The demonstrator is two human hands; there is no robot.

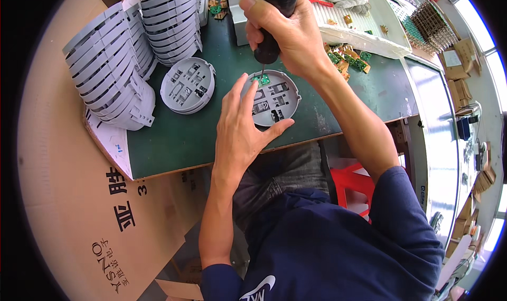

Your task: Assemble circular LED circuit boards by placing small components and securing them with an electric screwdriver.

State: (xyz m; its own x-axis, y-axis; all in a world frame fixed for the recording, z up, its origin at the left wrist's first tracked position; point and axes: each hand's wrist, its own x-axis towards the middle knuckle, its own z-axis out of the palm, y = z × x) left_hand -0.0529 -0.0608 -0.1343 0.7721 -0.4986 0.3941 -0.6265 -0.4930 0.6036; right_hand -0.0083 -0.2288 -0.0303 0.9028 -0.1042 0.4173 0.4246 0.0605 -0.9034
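A round grey plastic housing (289, 107) lies on the green worktop, with several black and metal parts set into its recesses. Near its far edge sits a small green circuit board (263, 80). My right hand (296, 34) is wrapped round a black electric screwdriver (268, 50), held upright with its thin bit pointing down at the board. Across the housing's left side stretches my left hand (237, 119), its fingertips beside the board and its thumb at the near rim, steadying the housing. Left of this hand lies another fitted round housing (187, 84), apparently on top of one more.
Tall stacks of grey housings (105, 69) (169, 24) stand at the left. Loose green boards with brass-coloured parts (348, 59) lie at the right, below a white tray (364, 39). A cardboard sheet (74, 195) borders the green worktop (174, 142); a red stool (351, 187) stands underneath.
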